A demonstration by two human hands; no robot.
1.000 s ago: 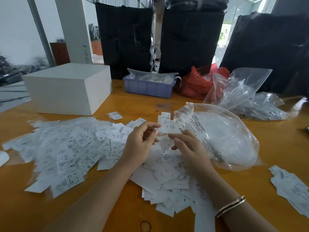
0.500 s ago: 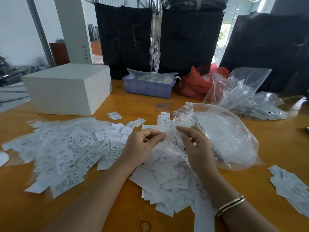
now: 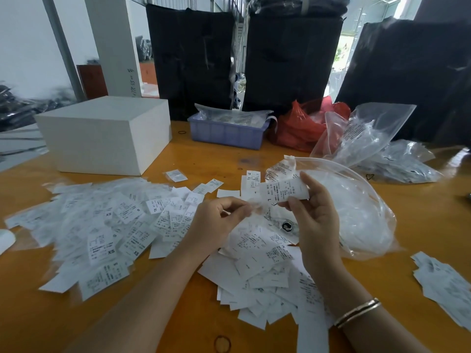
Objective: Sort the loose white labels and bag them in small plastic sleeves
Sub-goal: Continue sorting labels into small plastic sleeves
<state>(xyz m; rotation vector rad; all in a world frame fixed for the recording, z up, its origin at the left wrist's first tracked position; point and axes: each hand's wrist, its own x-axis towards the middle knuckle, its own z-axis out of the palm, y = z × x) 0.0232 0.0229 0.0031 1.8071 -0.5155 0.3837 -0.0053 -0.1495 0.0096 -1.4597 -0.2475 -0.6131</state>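
1. Here, the right hand [image 3: 314,215] is raised just above the counter [image 3: 420,225], its thumb and fingers pinching a white printed label [image 3: 285,191] that is held flat and facing up.
2. The left hand [image 3: 216,222] sits just beside it, fingers curled in a light grip on a thin clear sleeve [image 3: 254,206]; the sleeve is blurred, so its exact edges cannot be told.
3. The label's left end meets the sleeve between the two hands; whether it is inside the sleeve cannot be told.
4. Below the hands lies a heap of loose labels [image 3: 262,266], spread toward the near edge of the counter.
5. To the left is a wide spread of bagged labels [image 3: 102,225], with size marks such as XS, S and XL showing.
6. Just right of the right hand rests a large clear bag [image 3: 356,212], its mouth open toward the hands.
7. A small stack of labels [image 3: 443,284] lies at the far right, well apart from the heap.
8. At the back stand a white box [image 3: 107,133], a purple tray [image 3: 226,133] and a red bag [image 3: 298,126].
9. A bangle [image 3: 356,313] circles the right wrist.
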